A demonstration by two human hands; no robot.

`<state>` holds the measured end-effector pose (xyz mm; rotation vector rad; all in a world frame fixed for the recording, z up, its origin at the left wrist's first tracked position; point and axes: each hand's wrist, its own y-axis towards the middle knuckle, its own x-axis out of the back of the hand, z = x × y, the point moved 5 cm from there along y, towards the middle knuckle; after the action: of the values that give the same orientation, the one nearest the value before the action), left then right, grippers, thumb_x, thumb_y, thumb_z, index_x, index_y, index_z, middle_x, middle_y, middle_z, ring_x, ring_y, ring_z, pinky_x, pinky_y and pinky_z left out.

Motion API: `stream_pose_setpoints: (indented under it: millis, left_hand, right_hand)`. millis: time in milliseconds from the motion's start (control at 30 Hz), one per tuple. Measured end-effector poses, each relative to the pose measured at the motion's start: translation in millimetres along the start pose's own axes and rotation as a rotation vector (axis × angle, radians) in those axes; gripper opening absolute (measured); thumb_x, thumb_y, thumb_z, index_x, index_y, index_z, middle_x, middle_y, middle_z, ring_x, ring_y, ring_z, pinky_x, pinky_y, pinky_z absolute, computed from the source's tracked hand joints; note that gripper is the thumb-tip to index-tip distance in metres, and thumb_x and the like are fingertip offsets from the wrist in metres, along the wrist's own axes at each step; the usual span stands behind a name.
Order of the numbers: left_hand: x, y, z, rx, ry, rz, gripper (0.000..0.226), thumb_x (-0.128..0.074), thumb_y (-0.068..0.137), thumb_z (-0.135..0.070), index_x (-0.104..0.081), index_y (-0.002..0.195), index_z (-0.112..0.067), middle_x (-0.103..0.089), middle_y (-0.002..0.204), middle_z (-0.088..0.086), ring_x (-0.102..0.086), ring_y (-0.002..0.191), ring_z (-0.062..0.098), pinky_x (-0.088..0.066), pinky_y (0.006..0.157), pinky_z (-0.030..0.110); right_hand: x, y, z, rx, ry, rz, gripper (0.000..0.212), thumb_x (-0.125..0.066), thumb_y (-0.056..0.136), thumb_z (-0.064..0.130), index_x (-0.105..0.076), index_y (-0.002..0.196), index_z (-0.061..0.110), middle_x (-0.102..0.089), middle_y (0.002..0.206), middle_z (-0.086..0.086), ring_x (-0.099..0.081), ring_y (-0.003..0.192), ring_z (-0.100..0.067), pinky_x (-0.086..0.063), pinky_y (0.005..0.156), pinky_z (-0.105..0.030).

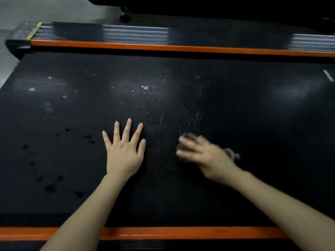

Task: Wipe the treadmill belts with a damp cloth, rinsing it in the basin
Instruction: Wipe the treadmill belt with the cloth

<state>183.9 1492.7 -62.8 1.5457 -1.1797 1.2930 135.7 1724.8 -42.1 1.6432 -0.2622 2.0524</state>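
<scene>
A black treadmill belt (235, 124) fills the view, with white smears and wet patches across its middle and left. My left hand (124, 151) lies flat on the belt, fingers spread and straight. My right hand (201, 153) is blurred with motion and lies over a dark cloth (183, 144) pressed on the belt; pale cloth edges (233, 153) poke out behind the hand. How the fingers grip the cloth is too blurred to tell. No basin is in view.
Orange side rails run along the far edge (163, 47) and the near edge (181, 232) of the belt. Beyond the far rail lies a ribbed black footboard (136, 34). Grey floor (54, 9) and a machine foot (125, 17) show at the top left.
</scene>
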Motion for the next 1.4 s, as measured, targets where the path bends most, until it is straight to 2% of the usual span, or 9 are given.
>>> stream_pose_setpoints:
  millis: [133,200,333,467,567,700,900,1167,1400]
  left_hand:
    - [-2.1,1.0,-1.0,0.009,0.029,0.001,0.063,-0.010,0.092,-0.054,-0.028,0.148,-0.033,-0.021,0.157,0.005,-0.007,0.146,0.035,0.001,0.113,0.062]
    - [-1.7,1.2,-0.9,0.012,0.032,-0.006,0.063,-0.009,0.091,-0.055,-0.026,0.148,-0.034,-0.020,0.158,0.004,-0.006,0.146,0.034,0.002,0.113,0.061]
    - [0.1,0.4,-1.4,0.018,0.022,-0.010,0.062,-0.011,0.091,-0.054,-0.025,0.148,-0.035,-0.017,0.158,0.003,-0.003,0.146,0.033,0.004,0.112,0.059]
    - [-0.5,-0.1,0.4,0.015,0.011,-0.007,0.054,-0.017,0.097,-0.050,-0.023,0.149,-0.035,-0.014,0.159,0.002,-0.001,0.146,0.031,0.005,0.113,0.059]
    - [-0.2,-0.1,1.2,0.004,0.002,-0.013,0.058,-0.015,0.094,-0.052,-0.024,0.149,-0.034,-0.016,0.159,0.003,-0.002,0.146,0.032,0.004,0.113,0.060]
    - [-0.9,1.1,-1.1,-0.002,-0.001,-0.010,0.056,-0.017,0.096,-0.050,-0.025,0.149,-0.033,-0.016,0.158,0.005,-0.002,0.146,0.035,0.004,0.112,0.062]
    - [2.6,-0.1,0.0,-0.005,-0.007,0.002,0.052,-0.025,0.100,-0.046,-0.022,0.150,-0.033,-0.012,0.159,0.004,0.001,0.146,0.034,0.006,0.112,0.061]
    - [4.7,-1.3,0.3,-0.014,-0.011,0.008,0.052,-0.021,0.100,-0.047,-0.020,0.150,-0.032,-0.010,0.160,0.003,0.003,0.146,0.033,0.007,0.113,0.060]
    - [3.3,0.3,-4.6,0.002,0.019,0.022,0.053,-0.021,0.100,-0.046,-0.016,0.151,-0.032,-0.007,0.160,0.004,0.005,0.145,0.035,0.007,0.111,0.062]
  right_hand:
    - [32.7,10.3,-101.5,-0.694,0.000,-0.181,0.041,-0.048,0.094,0.017,-0.051,0.134,0.027,-0.030,0.152,-0.003,-0.030,0.134,-0.042,-0.035,0.105,-0.054]
    - [29.6,29.2,-92.2,-0.839,-0.016,-0.212,0.041,-0.050,0.094,0.019,-0.051,0.134,0.026,-0.027,0.154,-0.001,-0.024,0.136,-0.044,-0.030,0.109,-0.049]
    - [-3.7,43.5,11.0,-0.340,-0.076,-0.181,0.046,-0.058,0.077,0.007,-0.063,0.122,0.016,-0.047,0.140,-0.015,-0.045,0.120,-0.051,-0.035,0.102,-0.052]
    - [-12.2,-27.5,62.8,-0.026,0.100,0.120,0.056,-0.055,0.084,0.008,-0.046,0.136,0.028,-0.025,0.154,0.001,-0.022,0.141,-0.037,-0.016,0.113,-0.047]
    - [14.1,-74.4,-6.1,-0.285,0.084,0.001,0.053,-0.048,0.087,0.012,-0.044,0.137,0.029,-0.028,0.151,-0.001,-0.032,0.136,-0.036,-0.021,0.111,-0.050]
    - [30.8,-94.8,-35.5,-0.782,0.168,-0.106,0.045,-0.045,0.096,0.023,-0.037,0.140,0.027,-0.011,0.154,0.003,-0.011,0.143,-0.037,-0.013,0.114,-0.057]
    - [-18.8,-20.9,101.3,-0.323,0.289,0.067,0.054,-0.027,0.091,0.047,-0.048,0.136,0.025,-0.011,0.152,0.011,0.001,0.144,-0.025,0.005,0.116,-0.039]
    - [29.6,-98.0,58.3,-0.045,0.356,0.381,0.045,-0.041,0.093,0.033,-0.049,0.136,0.024,-0.018,0.154,0.004,0.013,0.140,0.006,0.009,0.111,-0.010]
    - [-14.9,-32.7,97.4,0.095,0.370,0.244,0.036,-0.051,0.092,0.026,-0.060,0.126,0.017,-0.037,0.148,-0.005,-0.014,0.144,-0.031,-0.011,0.115,-0.048]
